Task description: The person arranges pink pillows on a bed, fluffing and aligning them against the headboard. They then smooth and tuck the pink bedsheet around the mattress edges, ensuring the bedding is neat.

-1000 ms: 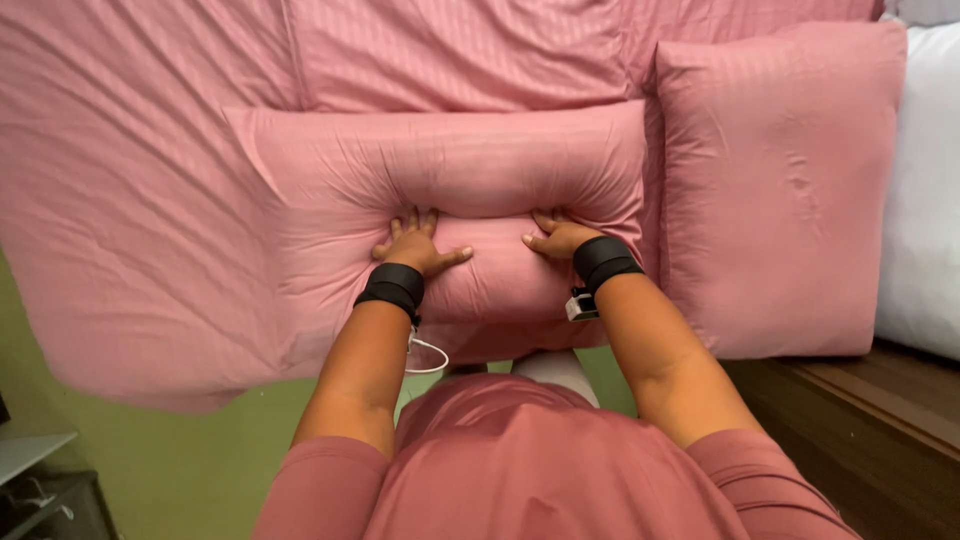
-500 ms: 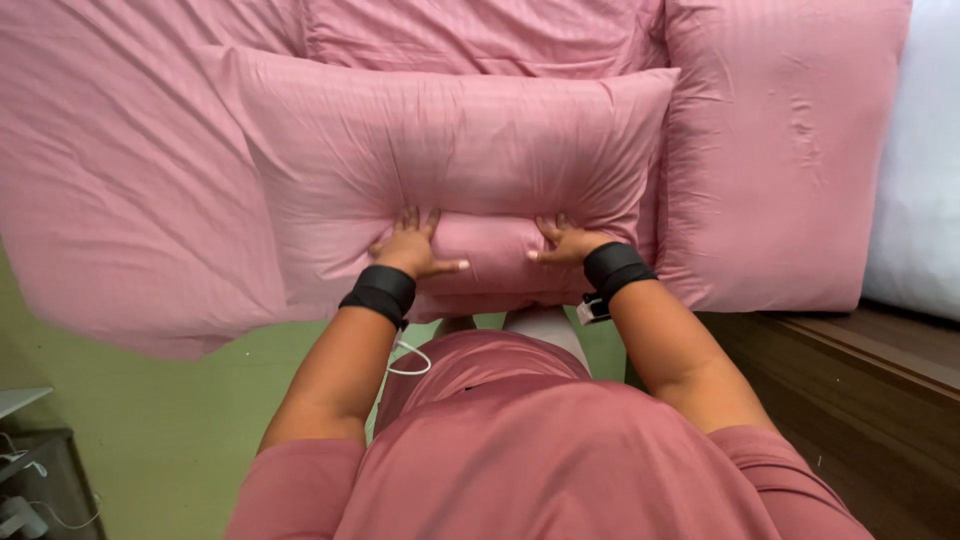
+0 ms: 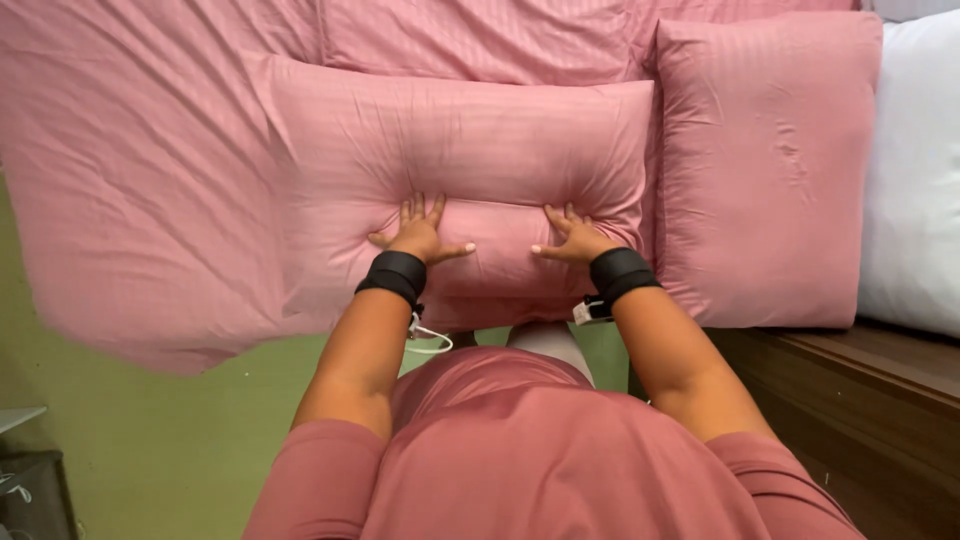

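Observation:
A pink pillow [image 3: 470,150] in a striped case lies across the pink duvet [image 3: 130,200] at the bed's near edge. My left hand [image 3: 420,234] presses flat into its lower middle, fingers spread. My right hand [image 3: 570,238] presses flat beside it, a short gap between the two thumbs. The fabric dents and wrinkles around both palms. Each wrist wears a black band. Neither hand holds anything.
A second pink pillow [image 3: 765,170] lies upright to the right, touching the first. A white pillow [image 3: 915,170] sits at the far right. A dark wooden bed frame [image 3: 860,390] runs below them. Green floor [image 3: 150,440] shows at the lower left.
The pillow has been pushed further up onto the bed and flattened. Both hands went from gripping its near edge to pressing flat on top with fingers spread.

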